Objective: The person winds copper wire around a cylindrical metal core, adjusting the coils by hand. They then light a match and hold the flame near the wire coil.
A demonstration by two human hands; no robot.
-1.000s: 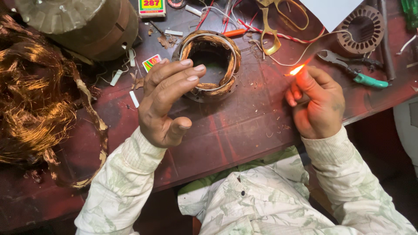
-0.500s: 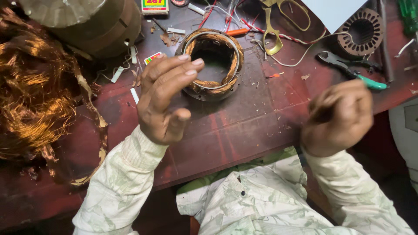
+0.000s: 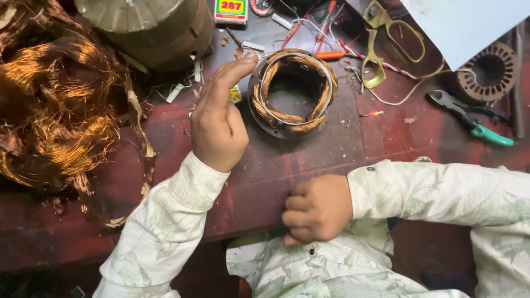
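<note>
A round motor stator [image 3: 292,91] wound with copper coils lies flat on the dark red table [image 3: 331,149]. My left hand [image 3: 218,118] rests just left of it, fingers stretched out together, fingertips touching the ring's upper left rim. It holds nothing. My right hand [image 3: 317,208] is a closed fist at the table's near edge, against my shirt, with nothing visible in it. A small matchstick [image 3: 372,114] with a glowing tip lies on the table to the right of the stator, apart from both hands.
A big tangle of copper wire [image 3: 49,110] fills the left side. A motor housing [image 3: 154,22] and a matchbox [image 3: 231,10] sit at the back. Yellow scissors [image 3: 381,44], green-handled pliers [image 3: 469,118], a bare stator core [image 3: 491,69], loose wires and white paper [image 3: 464,27] lie right.
My right hand held a burning match over the table, then dropped back to the near edge as a fist; the match now lies on the table. My left hand slid off the stator's top to its left rim.
</note>
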